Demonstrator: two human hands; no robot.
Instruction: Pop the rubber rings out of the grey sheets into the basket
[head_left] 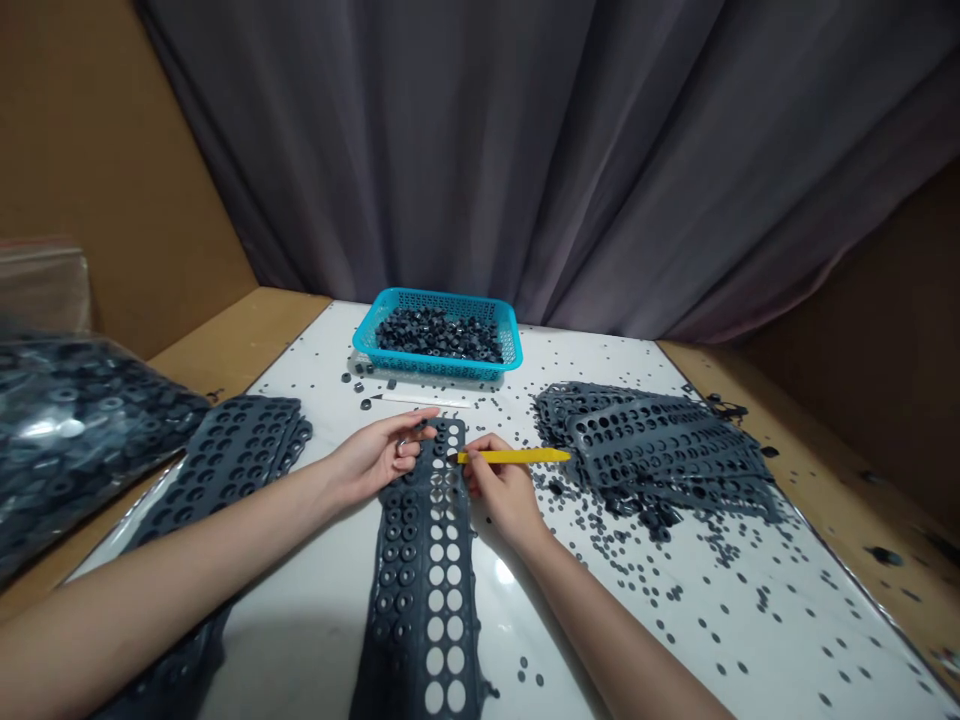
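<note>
My left hand lies curled at the far end of a dark grey perforated rubber strip, its fingertips at the strip's left edge. A small dark ring may sit against its fingers, but I cannot tell. My right hand grips a flat yellow plastic pry tool, whose tip points left at the strip's holes. Rubber grommets still fill many holes on the strip's left side, while most holes on the right side are open.
A blue plastic basket of dark grommets stands at the back of the white table. Stacked perforated sheets lie to the right and others to the left. A bulging plastic bag sits at far left. Loose grommets are scattered about.
</note>
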